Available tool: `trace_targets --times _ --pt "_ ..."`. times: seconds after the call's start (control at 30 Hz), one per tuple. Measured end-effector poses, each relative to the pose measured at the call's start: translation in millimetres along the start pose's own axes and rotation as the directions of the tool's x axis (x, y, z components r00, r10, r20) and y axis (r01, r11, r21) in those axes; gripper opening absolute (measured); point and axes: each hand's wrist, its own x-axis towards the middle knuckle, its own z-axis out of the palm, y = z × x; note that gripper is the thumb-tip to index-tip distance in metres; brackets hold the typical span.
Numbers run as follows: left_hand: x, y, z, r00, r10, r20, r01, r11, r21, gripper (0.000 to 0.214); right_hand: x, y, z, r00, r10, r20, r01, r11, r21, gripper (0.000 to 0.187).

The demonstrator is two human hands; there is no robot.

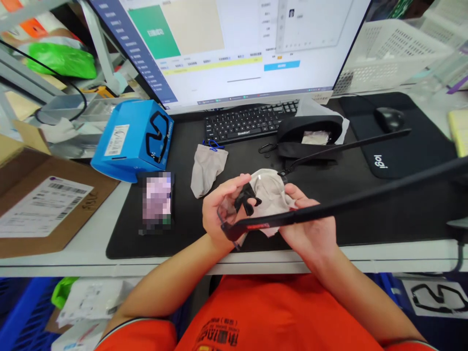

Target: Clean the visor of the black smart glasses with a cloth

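Observation:
Between my two hands is a pair of glasses (270,220) with clear lenses and long black temples that reach out to the right. My left hand (219,209) is closed around the lens end, near the black nose piece (245,199). A light grey cloth (268,195) lies bunched against the lens, and my right hand (310,236) grips it with curled fingers. Ahead of my hands, a grey drawstring pouch (208,168) with a blue cord lies on the black desk mat (234,156). An unzipped black case (310,134) holding a small packet sits in front of the keyboard.
A monitor (234,58) stands behind a black keyboard (248,122). Left are a blue box (135,139), a cardboard box (47,200) and a blurred-out phone-like object (157,202). At right, a mouse (389,119) rests on a mouse pad (420,151), before white baskets (391,48).

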Motion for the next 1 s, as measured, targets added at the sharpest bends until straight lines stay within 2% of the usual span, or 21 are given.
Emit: trace_targets --times 0.1,0.23,0.33,0.4,0.47,0.53,0.63,0.73,0.8,0.9,1.0 --pt "0 1 0.3 1.0 0.025 -0.006 -0.025 1.0 -0.016 0.032 2 -4 -3 0.998 -0.062 0.0 0.062 0.998 0.003 0.023" --pt "1 4 -1.1 0.999 0.031 -0.028 -0.028 0.997 0.078 0.042 1 -4 -7 0.998 -0.055 0.016 0.056 0.995 -0.086 0.037" --pt "-1 3 -3.9 0.999 0.03 0.03 -0.032 0.998 0.057 0.043 1 0 -8 0.996 -0.083 -0.038 0.077 0.987 -0.141 0.048" --pt "-3 2 -6.7 0.993 0.075 0.089 -0.079 0.996 0.038 0.046 2 7 -5 0.992 -0.098 -0.074 0.087 0.986 -0.139 0.052" --pt "-3 1 -9.9 0.969 0.167 0.18 -0.179 0.982 0.057 0.057 3 15 1 0.991 -0.085 -0.108 0.071 0.99 -0.122 0.051" --pt "-1 2 -13.3 0.915 0.275 0.295 -0.317 0.942 0.107 0.061 4 22 8 0.988 -0.072 -0.14 0.059 0.994 -0.096 0.048" --pt "5 4 -16.5 0.818 0.393 0.419 -0.499 0.848 0.179 0.046 7 26 15 0.981 -0.081 -0.177 0.073 0.996 -0.048 0.043" --pt "8 4 -16.1 0.769 0.465 0.438 -0.588 0.784 0.201 0.037 11 19 17 0.976 -0.105 -0.193 0.099 0.994 -0.039 0.041" --pt "8 4 -14.6 0.756 0.489 0.435 -0.612 0.764 0.205 0.041 15 13 18 0.96 -0.168 -0.226 0.158 0.986 -0.06 0.039" --pt "6 3 -13.4 0.761 0.498 0.415 -0.613 0.761 0.211 0.044 17 14 23 0.914 -0.279 -0.296 0.259 0.96 -0.105 0.039" --pt "4 5 -16.7 0.777 0.481 0.406 -0.598 0.766 0.236 0.043 12 28 28 0.927 -0.264 -0.268 0.24 0.963 -0.119 0.043"
